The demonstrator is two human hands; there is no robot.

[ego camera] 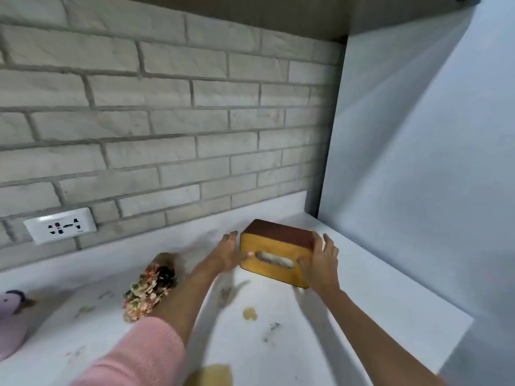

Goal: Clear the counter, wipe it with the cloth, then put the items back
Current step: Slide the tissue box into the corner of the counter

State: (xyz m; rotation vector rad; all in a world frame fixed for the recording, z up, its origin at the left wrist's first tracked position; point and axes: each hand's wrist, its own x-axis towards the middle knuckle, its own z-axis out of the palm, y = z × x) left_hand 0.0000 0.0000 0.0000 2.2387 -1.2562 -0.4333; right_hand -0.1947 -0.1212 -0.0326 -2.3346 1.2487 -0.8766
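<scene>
A wooden tissue box with a slot in its light face is tilted on the white counter near the back right corner. My left hand holds its left end, thumb on the front face. My right hand grips its right end, fingers over the far side and thumb on the front. A bunch of dried flowers lies on the counter to the left. A purple soft thing sits at the far left edge. No cloth is in view.
The counter bears brown stains and dark smudges in front of the box. A grey brick wall with a white socket runs behind. A pale wall panel closes the right side, and a cabinet hangs above.
</scene>
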